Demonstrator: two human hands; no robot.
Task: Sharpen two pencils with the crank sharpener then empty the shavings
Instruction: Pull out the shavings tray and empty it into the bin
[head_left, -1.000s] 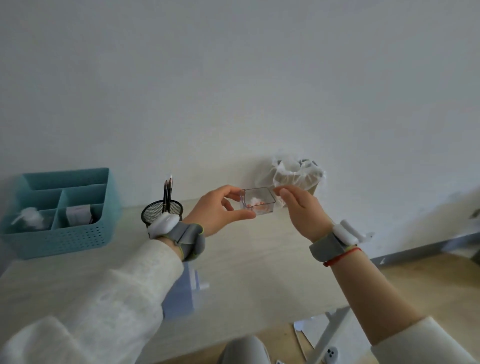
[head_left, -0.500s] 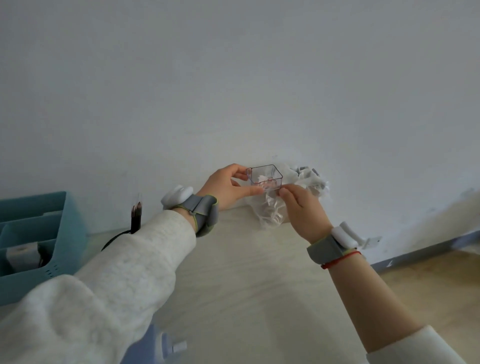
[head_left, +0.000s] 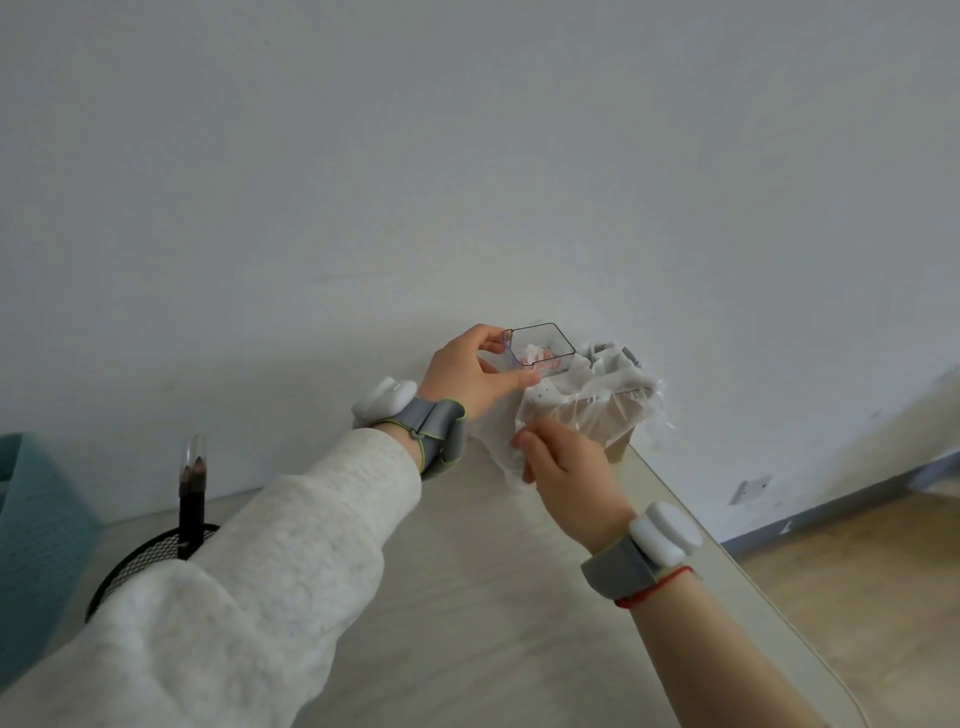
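My left hand grips one shavings tray, my right hand pinches one bin liner, two pencils share one cup.

Shavings tray at left rim of bin on table's far right — pencil cup left, pencils inside.

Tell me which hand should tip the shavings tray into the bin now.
Left. The left hand grips the clear shavings tray right at the opening of the lined bin, with shavings inside. The right hand pinches the liner edge, so it is occupied.
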